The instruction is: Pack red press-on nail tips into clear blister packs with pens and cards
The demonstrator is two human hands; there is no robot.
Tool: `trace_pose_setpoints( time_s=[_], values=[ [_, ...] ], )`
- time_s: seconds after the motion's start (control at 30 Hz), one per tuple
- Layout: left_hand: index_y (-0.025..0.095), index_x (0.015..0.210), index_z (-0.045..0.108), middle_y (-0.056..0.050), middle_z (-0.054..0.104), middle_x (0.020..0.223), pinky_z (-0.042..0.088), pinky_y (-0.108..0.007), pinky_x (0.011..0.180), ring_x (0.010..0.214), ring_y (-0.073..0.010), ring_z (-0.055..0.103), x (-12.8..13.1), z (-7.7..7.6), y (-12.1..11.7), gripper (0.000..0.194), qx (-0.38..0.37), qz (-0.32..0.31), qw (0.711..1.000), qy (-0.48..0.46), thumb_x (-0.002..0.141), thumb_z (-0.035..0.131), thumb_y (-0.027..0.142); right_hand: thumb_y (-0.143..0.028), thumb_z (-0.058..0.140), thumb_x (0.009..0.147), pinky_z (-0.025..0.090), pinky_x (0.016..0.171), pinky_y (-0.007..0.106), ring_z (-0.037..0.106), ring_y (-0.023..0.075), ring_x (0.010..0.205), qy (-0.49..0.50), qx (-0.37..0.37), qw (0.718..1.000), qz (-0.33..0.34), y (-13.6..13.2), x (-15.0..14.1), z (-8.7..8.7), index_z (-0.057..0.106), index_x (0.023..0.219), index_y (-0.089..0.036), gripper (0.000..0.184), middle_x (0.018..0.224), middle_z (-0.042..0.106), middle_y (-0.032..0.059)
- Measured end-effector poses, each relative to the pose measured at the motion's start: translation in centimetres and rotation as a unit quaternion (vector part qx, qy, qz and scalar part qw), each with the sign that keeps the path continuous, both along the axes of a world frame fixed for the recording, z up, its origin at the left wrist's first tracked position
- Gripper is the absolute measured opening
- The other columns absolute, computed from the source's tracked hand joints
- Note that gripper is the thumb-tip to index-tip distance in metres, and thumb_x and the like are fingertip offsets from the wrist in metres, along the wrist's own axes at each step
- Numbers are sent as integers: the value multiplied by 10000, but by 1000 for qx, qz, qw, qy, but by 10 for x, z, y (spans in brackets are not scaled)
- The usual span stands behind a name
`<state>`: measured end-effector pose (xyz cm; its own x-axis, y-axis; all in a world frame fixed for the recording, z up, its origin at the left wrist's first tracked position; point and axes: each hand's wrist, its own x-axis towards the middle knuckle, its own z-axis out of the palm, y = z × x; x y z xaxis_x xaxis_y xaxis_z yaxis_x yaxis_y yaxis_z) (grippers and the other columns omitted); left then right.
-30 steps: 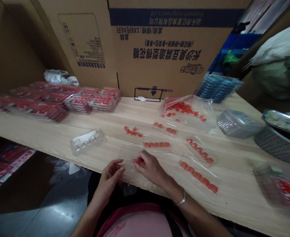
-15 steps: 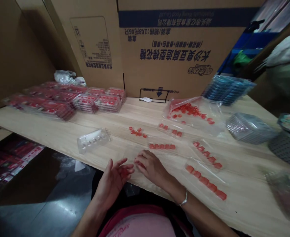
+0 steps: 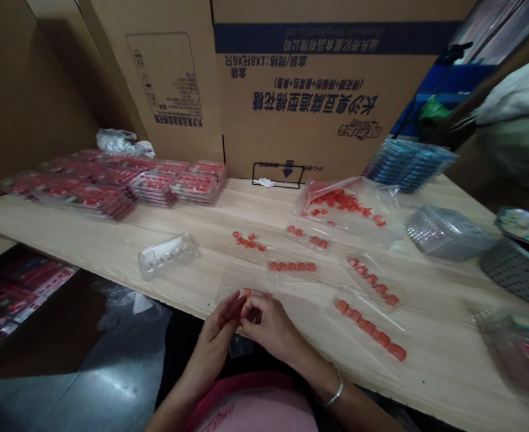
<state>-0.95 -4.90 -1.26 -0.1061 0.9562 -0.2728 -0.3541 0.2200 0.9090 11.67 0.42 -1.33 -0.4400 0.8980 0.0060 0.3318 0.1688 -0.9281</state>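
My left hand (image 3: pixel 217 330) is cupped near the table's front edge, its fingers curled; what lies in its palm is hidden now, though red pieces showed there a moment ago. Against its fingertips, my right hand (image 3: pixel 268 327) is closed in a pinch, and I cannot make out what is between its fingers. Just beyond both hands lies a clear plastic tray (image 3: pixel 228 282) with a few red cube-like pieces (image 3: pixel 248 292) in its near side, partly covered by the right hand. Loose red pieces (image 3: pixel 249 241) lie in a small heap farther back.
To the right are clear trays holding rows of red pieces (image 3: pixel 370 327). An open bag of red pieces (image 3: pixel 345 201) lies behind them. An upturned clear tray (image 3: pixel 168 255) sits left, stacked red packs (image 3: pixel 89 192) behind it. A large carton (image 3: pixel 309 138) closes off the back.
My left hand has turned inward and its fingers have closed up. My right hand has come back from the tray to meet the left fingertips, uncovering red pieces in the tray.
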Motion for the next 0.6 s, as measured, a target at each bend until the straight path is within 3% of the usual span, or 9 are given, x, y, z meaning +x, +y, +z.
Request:
trace_pose_setpoints(
  time_s=[0.1, 0.27, 0.33, 0.43, 0.6],
  values=[
    [201, 1076, 669, -73, 719, 1043, 434, -367, 973, 1051, -243, 616, -1, 2, -1, 408, 18, -4, 997, 75, 695, 703, 340, -82, 610, 603, 368, 554, 207, 496, 106, 589, 27, -49, 998, -17, 0, 1, -4, 543, 571, -172, 117, 593, 544, -37],
    [189, 831, 737, -51, 715, 812, 487, -291, 765, 799, -203, 637, -7, 3, -4, 209, 73, -33, 978, 193, 751, 654, 363, -157, 633, 574, 363, 506, 191, 460, 73, 497, 128, -224, 966, -1, 3, 5, -12, 542, 588, -165, 92, 526, 522, -64],
    [195, 807, 739, -40, 704, 766, 483, -270, 717, 752, -189, 629, -10, 1, -5, 186, 84, -26, 971, 222, 744, 659, 351, -175, 653, 581, 386, 510, 193, 483, 74, 497, 141, -241, 960, 2, 0, 7, -14, 564, 618, -159, 98, 532, 541, -62],
    [181, 763, 735, -42, 712, 731, 488, -262, 665, 702, -181, 628, -11, -3, -8, 190, 54, -30, 979, 197, 702, 692, 356, -178, 655, 638, 425, 549, 205, 539, 91, 555, 112, -191, 975, 23, -10, 11, -12, 620, 703, -151, 78, 602, 599, -38],
    [154, 686, 718, -38, 704, 657, 494, -263, 617, 621, -165, 613, -4, -6, -8, 186, 15, -18, 991, 131, 634, 722, 333, -101, 614, 675, 425, 613, 221, 570, 117, 662, -1, -17, 999, 40, -25, 18, -1, 677, 736, -165, 109, 734, 638, 7]
  ],
)
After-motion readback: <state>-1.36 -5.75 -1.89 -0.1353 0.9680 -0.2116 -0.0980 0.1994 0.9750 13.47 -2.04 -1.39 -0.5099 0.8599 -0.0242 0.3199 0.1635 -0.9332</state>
